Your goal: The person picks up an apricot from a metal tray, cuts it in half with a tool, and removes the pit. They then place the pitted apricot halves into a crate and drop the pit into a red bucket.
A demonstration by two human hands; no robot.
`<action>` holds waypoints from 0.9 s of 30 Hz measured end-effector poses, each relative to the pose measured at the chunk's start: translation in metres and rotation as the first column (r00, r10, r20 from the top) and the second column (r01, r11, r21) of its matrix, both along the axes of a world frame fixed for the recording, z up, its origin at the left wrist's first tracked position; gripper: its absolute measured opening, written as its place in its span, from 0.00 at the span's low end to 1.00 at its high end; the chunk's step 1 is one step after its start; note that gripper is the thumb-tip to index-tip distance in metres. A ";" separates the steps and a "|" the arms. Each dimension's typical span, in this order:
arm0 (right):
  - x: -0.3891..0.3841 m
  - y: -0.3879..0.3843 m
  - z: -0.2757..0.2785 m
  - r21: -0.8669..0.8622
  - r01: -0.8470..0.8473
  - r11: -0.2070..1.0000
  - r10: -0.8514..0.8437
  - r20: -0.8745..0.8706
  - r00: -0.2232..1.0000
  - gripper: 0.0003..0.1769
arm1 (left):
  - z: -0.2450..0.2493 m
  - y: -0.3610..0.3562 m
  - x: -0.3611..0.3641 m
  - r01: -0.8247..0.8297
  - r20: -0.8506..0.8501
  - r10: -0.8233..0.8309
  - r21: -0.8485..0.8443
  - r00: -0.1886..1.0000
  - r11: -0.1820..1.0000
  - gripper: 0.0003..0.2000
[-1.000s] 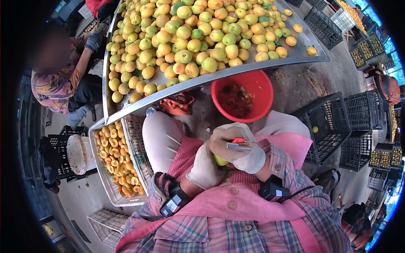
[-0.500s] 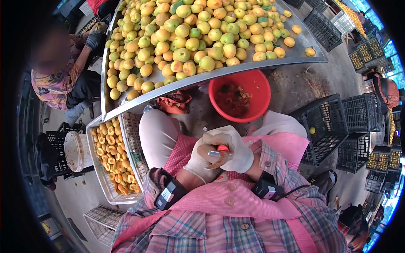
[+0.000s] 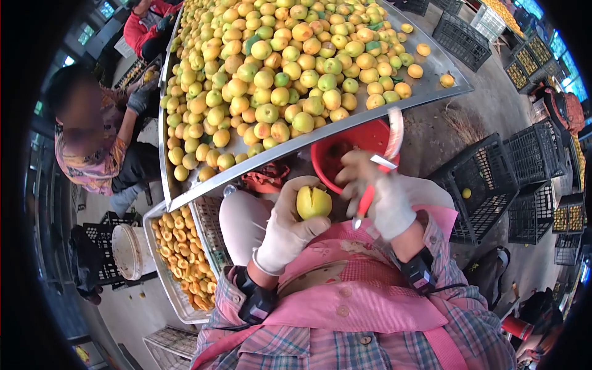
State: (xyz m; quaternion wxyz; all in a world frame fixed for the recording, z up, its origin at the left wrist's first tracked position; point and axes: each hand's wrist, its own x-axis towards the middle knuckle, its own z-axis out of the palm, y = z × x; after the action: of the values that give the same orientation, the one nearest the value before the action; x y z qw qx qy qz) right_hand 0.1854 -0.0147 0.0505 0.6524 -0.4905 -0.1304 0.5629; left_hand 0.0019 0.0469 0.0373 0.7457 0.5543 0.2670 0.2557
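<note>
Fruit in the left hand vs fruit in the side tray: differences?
The held fruit, in the left hand, is whole, with a cut line; the tray fruit lies in halves. The held fruit is yellow-green, the tray fruit deeper orange. Both look like the same kind of fruit.

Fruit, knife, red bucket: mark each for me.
fruit (image 3: 313, 202): head view, its front face.
knife (image 3: 365, 201): head view, red handle.
red bucket (image 3: 365, 137): head view, inner wall.

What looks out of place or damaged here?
A lone fruit lies in the black crate on the right, apart from the heap on the metal table. The held fruit in the left hand is slit open, near the knife in the right hand. The pink apron is stained.
</note>
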 end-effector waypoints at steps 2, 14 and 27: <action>-0.015 -0.006 0.004 -0.052 -0.184 0.982 0.175 -0.150 0.973 0.22 | -0.007 0.010 0.001 -0.101 0.002 0.116 0.512 0.993 0.853 0.38; -0.034 -0.013 -0.004 0.164 -0.268 0.949 0.273 -0.006 0.962 0.22 | 0.031 0.021 0.015 0.117 -0.179 0.112 0.902 0.978 0.416 0.37; -0.035 -0.016 -0.003 0.026 -0.150 0.988 0.148 0.056 0.987 0.17 | 0.012 0.007 0.022 0.092 -0.191 0.242 0.924 0.951 0.371 0.33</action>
State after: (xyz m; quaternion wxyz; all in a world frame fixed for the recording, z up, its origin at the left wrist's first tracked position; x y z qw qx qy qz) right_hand 0.1506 -0.0303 0.0480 0.6121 -0.4844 -0.1928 0.5945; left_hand 0.0242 0.0537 0.0496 0.2458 0.8940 0.2114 0.3092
